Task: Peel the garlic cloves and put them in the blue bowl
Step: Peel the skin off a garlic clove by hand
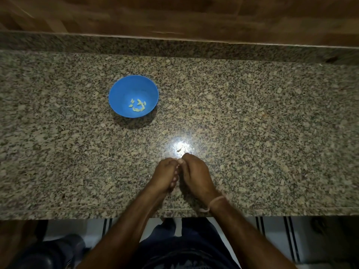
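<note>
A pale thread band [215,201] rings the right hand's [196,171] wrist, forearms [120,230] are bare, clothing [186,245] dark navy.

Garlic cloves [137,106] lie in the bowl [118,90] on the desk [252,113]; right of the bowl and nearer, left hand [165,176] touches right hand [196,174].

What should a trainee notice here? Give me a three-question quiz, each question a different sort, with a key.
1. True or false: the blue bowl is empty.
2. Which wrist wears the band? A) left B) right C) both
3. Fill in: the left hand and right hand meet at their ____ over the counter.
Key: 1 false, peeled cloves lie in it. 2 B. 3 fingertips.
</note>
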Demonstrator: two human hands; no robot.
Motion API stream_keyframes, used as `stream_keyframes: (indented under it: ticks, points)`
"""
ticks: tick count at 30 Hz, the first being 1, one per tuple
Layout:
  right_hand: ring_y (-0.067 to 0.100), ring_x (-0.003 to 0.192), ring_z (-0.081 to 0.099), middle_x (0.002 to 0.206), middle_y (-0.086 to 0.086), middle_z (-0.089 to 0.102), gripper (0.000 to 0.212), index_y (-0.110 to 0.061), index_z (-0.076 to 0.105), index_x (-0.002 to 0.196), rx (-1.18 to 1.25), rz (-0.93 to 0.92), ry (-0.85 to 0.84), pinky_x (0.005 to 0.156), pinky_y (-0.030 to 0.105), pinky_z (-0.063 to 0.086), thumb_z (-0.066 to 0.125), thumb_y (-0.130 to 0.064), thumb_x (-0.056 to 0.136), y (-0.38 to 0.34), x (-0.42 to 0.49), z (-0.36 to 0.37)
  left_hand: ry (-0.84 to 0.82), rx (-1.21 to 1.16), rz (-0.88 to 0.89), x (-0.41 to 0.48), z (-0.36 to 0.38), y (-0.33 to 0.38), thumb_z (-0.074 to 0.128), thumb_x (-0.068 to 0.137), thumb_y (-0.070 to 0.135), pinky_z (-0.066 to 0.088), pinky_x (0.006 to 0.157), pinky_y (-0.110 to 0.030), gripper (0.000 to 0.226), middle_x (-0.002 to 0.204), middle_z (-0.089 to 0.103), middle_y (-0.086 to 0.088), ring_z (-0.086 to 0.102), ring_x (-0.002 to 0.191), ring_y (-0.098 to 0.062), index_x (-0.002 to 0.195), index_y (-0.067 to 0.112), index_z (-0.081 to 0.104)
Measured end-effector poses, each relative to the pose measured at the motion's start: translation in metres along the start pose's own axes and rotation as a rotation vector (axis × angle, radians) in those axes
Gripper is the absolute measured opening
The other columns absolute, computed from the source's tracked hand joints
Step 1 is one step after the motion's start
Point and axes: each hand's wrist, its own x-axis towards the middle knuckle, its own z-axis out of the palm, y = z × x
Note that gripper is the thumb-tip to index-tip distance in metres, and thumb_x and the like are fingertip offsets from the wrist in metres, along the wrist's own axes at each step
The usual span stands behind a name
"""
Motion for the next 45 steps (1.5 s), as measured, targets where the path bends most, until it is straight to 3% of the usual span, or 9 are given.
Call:
stream_keyframes:
  ticks: [5, 10, 15, 21, 25, 31, 36, 41, 45]
  points:
    - [0.018, 0.073, 0.047, 0.074, -0.002, 0.051, 0.037, -0.015, 0.051, 0.080, -0.035, -0.106, 0.032, 0.065, 0.038, 0.037, 0.038, -0.034, 0.108, 0.000, 0.008, -0.004, 0.094, 0.329, 0.257, -0.008, 0.000, -0.003, 0.043, 0.110, 0.021, 0.036, 0.055, -0.031, 0.035, 0.065, 0.055, 0.004, 0.049, 0.057, -0.012, 0.076, 0.016, 0.054]
    - [0.017, 0.059, 0.043, 0.061, 0.002, 0.049, 0.042, -0.016, 0.054, 0.068, 0.763, 0.433, -0.219, 0.058, 0.033, 0.032, 0.052, -0.023, 0.109, -0.010, 0.007, -0.010, 0.179, 0.577, 0.500, -0.008, -0.002, -0.009, 0.041, 0.112, 0.024, 0.029, 0.052, -0.020, 0.032, 0.063, 0.052, 0.009, 0.048, 0.056, -0.007, 0.082, 0.016, 0.053]
    - [0.019, 0.062, 0.058, 0.065, 0.002, 0.062, 0.045, -0.012, 0.059, 0.073, 0.113, 0.004, -0.010, 0.061, 0.039, 0.044, 0.044, -0.037, 0.109, 0.005, 0.002, -0.005, 0.049, 0.260, 0.236, -0.008, 0.003, -0.004, 0.042, 0.110, 0.020, 0.033, 0.058, -0.035, 0.043, 0.062, 0.052, 0.005, 0.047, 0.060, -0.017, 0.068, 0.017, 0.052]
    - [0.012, 0.053, 0.040, 0.057, -0.002, 0.047, 0.047, -0.018, 0.051, 0.063, 0.809, 0.422, -0.194, 0.054, 0.027, 0.035, 0.053, -0.024, 0.110, -0.015, 0.006, -0.010, 0.202, 0.480, 0.447, -0.015, 0.005, -0.002, 0.041, 0.112, 0.029, 0.044, 0.059, -0.029, 0.036, 0.069, 0.063, 0.007, 0.060, 0.064, -0.009, 0.084, 0.020, 0.061]
    - [0.010, 0.058, 0.046, 0.063, -0.007, 0.051, 0.042, -0.016, 0.054, 0.073, 0.146, -0.031, 0.097, 0.056, 0.027, 0.031, 0.044, -0.033, 0.110, -0.001, 0.003, -0.002, 0.004, 0.006, 0.007, -0.005, 0.007, 0.007, 0.043, 0.110, 0.027, 0.028, 0.047, -0.027, 0.045, 0.051, 0.045, 0.011, 0.038, 0.049, -0.013, 0.066, 0.020, 0.049]
    - [0.017, 0.065, 0.042, 0.066, 0.002, 0.048, 0.040, -0.019, 0.054, 0.070, 0.812, 0.424, -0.053, 0.062, 0.033, 0.034, 0.055, -0.029, 0.108, -0.016, 0.002, -0.001, 0.192, 0.530, 0.565, -0.008, 0.002, -0.006, 0.042, 0.111, 0.030, 0.035, 0.055, -0.027, 0.032, 0.066, 0.055, 0.006, 0.052, 0.060, -0.011, 0.081, 0.022, 0.050]
    - [0.013, 0.064, 0.048, 0.067, -0.004, 0.052, 0.039, -0.015, 0.052, 0.076, 0.196, -0.035, 0.090, 0.059, 0.029, 0.032, 0.043, -0.033, 0.110, -0.003, 0.003, 0.000, -0.014, -0.066, -0.053, -0.004, 0.006, 0.006, 0.046, 0.108, 0.030, 0.029, 0.047, -0.024, 0.041, 0.053, 0.044, 0.007, 0.037, 0.047, -0.013, 0.069, 0.019, 0.050]
    - [0.016, 0.069, 0.066, 0.069, -0.001, 0.067, 0.033, -0.019, 0.065, 0.073, 0.481, 0.104, 0.106, 0.066, 0.037, 0.054, 0.067, -0.032, 0.104, 0.000, 0.003, -0.006, 0.226, 0.443, 0.440, -0.007, 0.000, -0.002, 0.052, 0.108, 0.029, 0.034, 0.051, -0.023, 0.038, 0.060, 0.057, 0.003, 0.049, 0.054, -0.005, 0.072, 0.017, 0.055]
    - [0.028, 0.082, 0.076, 0.082, 0.006, 0.077, 0.018, -0.013, 0.074, 0.085, 0.638, 0.168, 0.033, 0.080, 0.053, 0.063, 0.076, -0.026, 0.098, 0.003, 0.002, -0.013, 0.302, 0.489, 0.463, -0.006, 0.001, -0.002, 0.053, 0.107, 0.037, 0.037, 0.052, -0.036, 0.042, 0.059, 0.056, -0.002, 0.051, 0.053, -0.018, 0.070, 0.017, 0.055]
